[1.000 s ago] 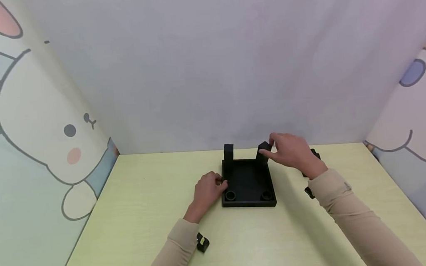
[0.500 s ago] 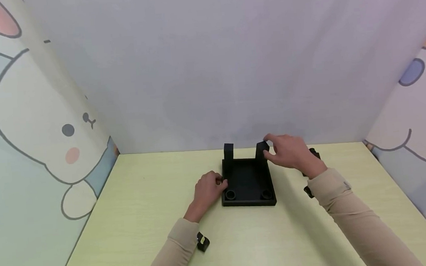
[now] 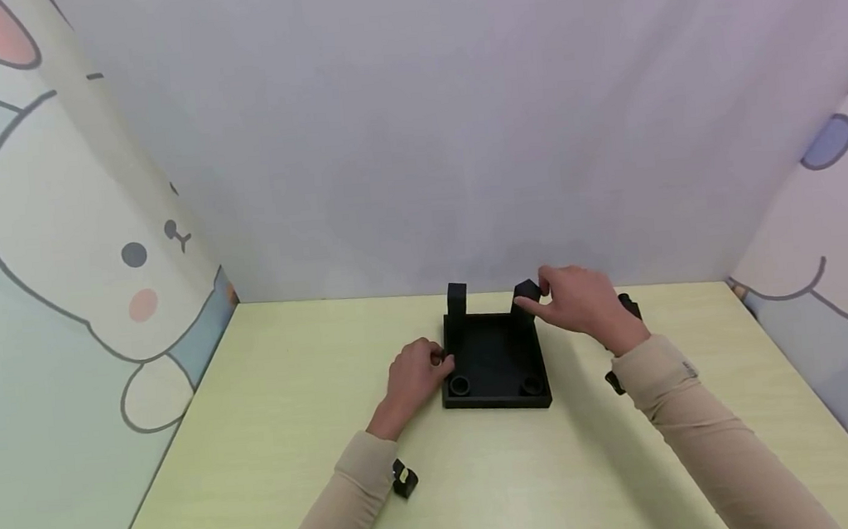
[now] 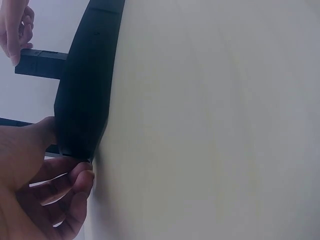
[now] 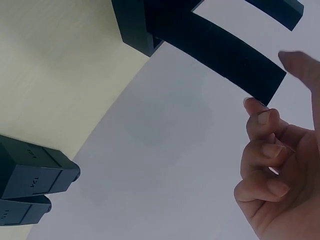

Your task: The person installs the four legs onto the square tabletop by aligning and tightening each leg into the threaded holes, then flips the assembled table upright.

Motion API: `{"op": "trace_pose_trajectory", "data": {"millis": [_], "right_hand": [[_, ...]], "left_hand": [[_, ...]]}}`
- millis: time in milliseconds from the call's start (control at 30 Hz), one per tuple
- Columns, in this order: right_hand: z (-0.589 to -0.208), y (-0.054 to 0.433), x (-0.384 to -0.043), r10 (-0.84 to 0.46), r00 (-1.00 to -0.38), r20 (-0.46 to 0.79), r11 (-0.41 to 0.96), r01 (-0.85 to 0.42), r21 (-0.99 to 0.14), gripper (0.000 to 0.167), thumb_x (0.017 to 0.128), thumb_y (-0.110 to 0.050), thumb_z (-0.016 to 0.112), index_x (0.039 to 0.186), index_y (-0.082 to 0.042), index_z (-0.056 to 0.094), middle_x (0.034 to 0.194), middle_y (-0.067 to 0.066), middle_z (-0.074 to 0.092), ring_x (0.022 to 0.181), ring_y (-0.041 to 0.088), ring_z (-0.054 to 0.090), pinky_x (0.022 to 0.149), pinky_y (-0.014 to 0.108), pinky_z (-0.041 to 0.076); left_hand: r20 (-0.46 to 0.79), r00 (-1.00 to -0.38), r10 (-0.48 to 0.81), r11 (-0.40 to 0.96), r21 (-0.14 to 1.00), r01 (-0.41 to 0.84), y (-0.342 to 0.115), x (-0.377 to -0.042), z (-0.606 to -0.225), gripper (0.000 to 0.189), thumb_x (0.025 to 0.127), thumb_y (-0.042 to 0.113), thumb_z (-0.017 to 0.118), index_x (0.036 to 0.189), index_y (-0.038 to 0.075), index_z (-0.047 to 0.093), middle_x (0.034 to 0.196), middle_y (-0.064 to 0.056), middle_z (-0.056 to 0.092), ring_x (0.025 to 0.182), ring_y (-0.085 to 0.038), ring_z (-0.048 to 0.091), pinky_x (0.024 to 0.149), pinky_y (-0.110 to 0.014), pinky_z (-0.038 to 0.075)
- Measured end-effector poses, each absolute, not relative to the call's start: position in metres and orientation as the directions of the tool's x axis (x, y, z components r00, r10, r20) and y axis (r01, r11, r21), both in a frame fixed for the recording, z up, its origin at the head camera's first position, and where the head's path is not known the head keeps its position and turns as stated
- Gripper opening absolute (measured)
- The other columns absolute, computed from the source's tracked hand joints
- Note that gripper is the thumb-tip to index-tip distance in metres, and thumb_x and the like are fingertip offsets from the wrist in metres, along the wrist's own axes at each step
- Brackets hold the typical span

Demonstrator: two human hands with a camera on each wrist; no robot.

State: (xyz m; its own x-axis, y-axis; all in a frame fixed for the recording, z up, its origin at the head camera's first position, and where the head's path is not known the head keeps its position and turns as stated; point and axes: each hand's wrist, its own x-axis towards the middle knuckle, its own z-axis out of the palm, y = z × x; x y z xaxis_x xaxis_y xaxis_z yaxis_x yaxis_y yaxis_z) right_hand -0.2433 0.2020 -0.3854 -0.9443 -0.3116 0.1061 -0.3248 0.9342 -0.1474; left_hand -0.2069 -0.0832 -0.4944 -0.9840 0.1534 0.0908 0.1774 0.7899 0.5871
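A black square base with a raised rim (image 3: 496, 402) lies on the table, with two round sockets at its near corners. Two black block-like legs stand up from its far corners. My left hand (image 3: 414, 377) grips the base's left edge; in the left wrist view, thumb and fingers pinch a corner. My right hand (image 3: 584, 302) holds the top of the right leg (image 3: 527, 289), thumb in front and fingers behind. The right wrist view shows a fingertip at the end of this leg (image 5: 235, 57), thumb at its other side. The left leg (image 3: 456, 299) stands untouched.
Two loose black legs (image 5: 37, 172) with rounded ends lie right of the base, partly hidden by the right arm in the head view. A small black piece with a yellow mark (image 3: 404, 479) shows beside the left sleeve. A pale wall (image 3: 387, 176) rises behind the table.
The right leg's top has turned one way and back between my right thumb and fingers. My left hand stays on the base's edge.
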Motion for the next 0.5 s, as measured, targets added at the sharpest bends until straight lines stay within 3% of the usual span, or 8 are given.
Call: {"op": "trace_pose_trajectory", "data": {"millis": [133, 267, 500], "right_hand": [[-0.3852, 0.2039, -0.2428, -0.310, -0.948, 0.076, 0.937, -0.318, -0.144, 0.057, 0.093, -0.061, 0.060, 0.121, -0.012, 0.059, 0.064, 0.003, 0.058, 0.051, 0.019, 0.048, 0.047, 0.031, 0.035], [-0.3870, 0.2045, -0.2435, -0.342, -0.936, 0.076, 0.924, -0.350, -0.152, 0.059, 0.093, -0.049, 0.060, 0.142, -0.017, 0.051, 0.074, 0.001, 0.064, 0.052, 0.017, 0.049, 0.045, 0.031, 0.034], [-0.3917, 0.2023, -0.2442, -0.350, -0.932, 0.097, 0.918, -0.362, -0.161, 0.049, 0.096, -0.042, 0.057, 0.139, -0.017, 0.054, 0.078, 0.002, 0.065, 0.054, 0.016, 0.050, 0.046, 0.031, 0.035]], "left_hand": [[0.095, -0.983, 0.159, 0.787, 0.588, 0.184, -0.0834, -0.2065, -0.4946, 0.028, 0.093, 0.029, 0.070, 0.070, 0.015, 0.062, 0.060, 0.009, 0.042, 0.056, -0.007, 0.033, 0.049, -0.026, 0.024], [0.099, -0.983, 0.153, 0.784, 0.593, 0.182, -0.0839, -0.2054, -0.4951, 0.025, 0.092, 0.029, 0.071, 0.074, 0.014, 0.067, 0.062, 0.008, 0.048, 0.057, -0.007, 0.036, 0.049, -0.025, 0.026], [0.100, -0.984, 0.150, 0.784, 0.595, 0.180, -0.0852, -0.2036, -0.4947, 0.024, 0.092, 0.029, 0.071, 0.074, 0.013, 0.067, 0.063, 0.007, 0.049, 0.056, -0.008, 0.036, 0.049, -0.025, 0.027]]}}
